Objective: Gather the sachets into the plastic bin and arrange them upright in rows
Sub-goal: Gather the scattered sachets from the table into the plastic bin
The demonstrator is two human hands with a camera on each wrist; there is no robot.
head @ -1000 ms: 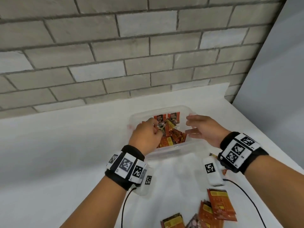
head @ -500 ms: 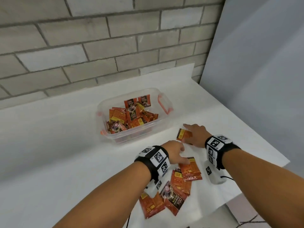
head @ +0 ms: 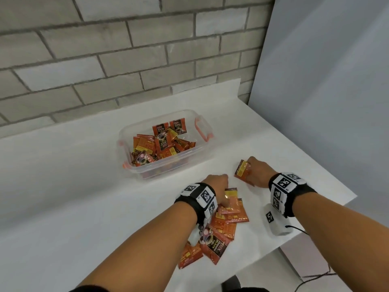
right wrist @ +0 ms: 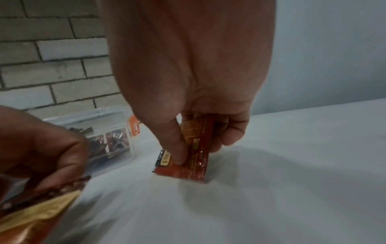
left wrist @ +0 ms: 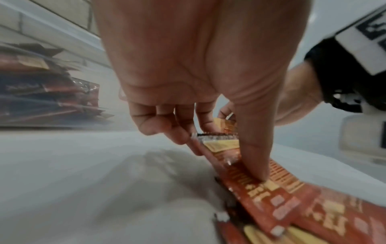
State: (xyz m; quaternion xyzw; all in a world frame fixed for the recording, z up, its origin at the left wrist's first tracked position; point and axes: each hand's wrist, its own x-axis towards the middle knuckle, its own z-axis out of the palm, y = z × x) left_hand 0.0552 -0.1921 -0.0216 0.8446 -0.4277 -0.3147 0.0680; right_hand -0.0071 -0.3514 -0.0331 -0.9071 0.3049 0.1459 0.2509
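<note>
A clear plastic bin with orange clips stands on the white table and holds several red sachets, most lying jumbled, two upright at its far side. My right hand pinches one red sachet between thumb and fingers, its lower edge on the table. My left hand pinches the far end of the top sachet of a loose pile near the table's front edge, thumb on top and fingers under its edge.
A grey brick wall runs behind the table. A pale panel closes the right side. The table's front right edge is close to my right wrist, with a cable below it.
Both hands have left the bin and come down to the loose sachets. Since half a second ago the right hand has tilted its sachet up off the table, and the left has taken hold of the pile's top sachet.
</note>
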